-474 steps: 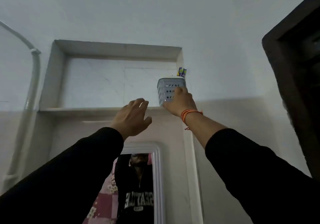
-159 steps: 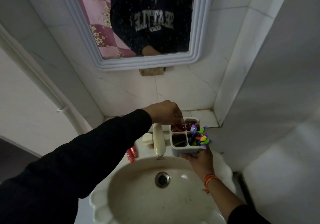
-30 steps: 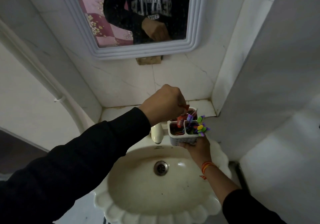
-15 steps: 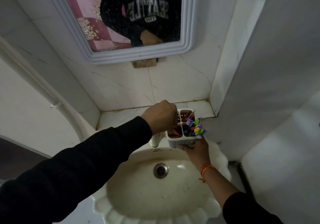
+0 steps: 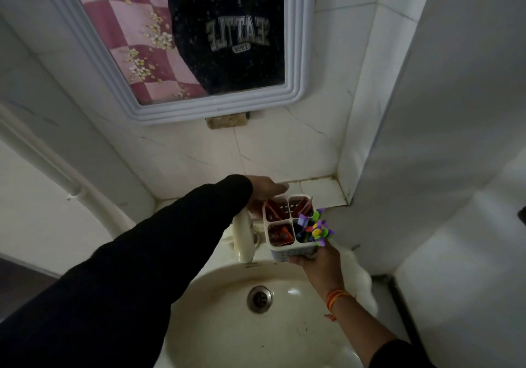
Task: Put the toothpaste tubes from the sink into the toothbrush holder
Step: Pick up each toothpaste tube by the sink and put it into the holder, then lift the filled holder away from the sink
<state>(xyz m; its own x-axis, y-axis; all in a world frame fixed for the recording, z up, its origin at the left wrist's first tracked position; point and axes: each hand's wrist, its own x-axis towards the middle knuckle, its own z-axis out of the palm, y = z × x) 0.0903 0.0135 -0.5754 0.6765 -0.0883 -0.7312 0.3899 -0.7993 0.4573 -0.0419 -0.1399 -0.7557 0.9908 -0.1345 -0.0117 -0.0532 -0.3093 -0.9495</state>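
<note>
Right hand (image 5: 314,259) cups the toothbrush holder (image 5: 290,226) from below, red toothpaste tubes (image 5: 280,235) poking up inside, while the left hand (image 5: 263,189) hovers loosely spread and empty just behind its rim

One toothbrush holder (image 5: 294,251), four compartments. Red toothpaste tubes (image 5: 273,211) in three of them; exact tube count unclear, at least three. Fourth compartment: a bunch of bright toothbrushes (image 5: 318,229), too tangled to count. One sink (image 5: 222,336), one drain (image 5: 259,299), one tap (image 5: 244,241). One mirror (image 5: 297,62). Two hands: left hand (image 5: 264,189), right hand (image 5: 320,259).
</note>
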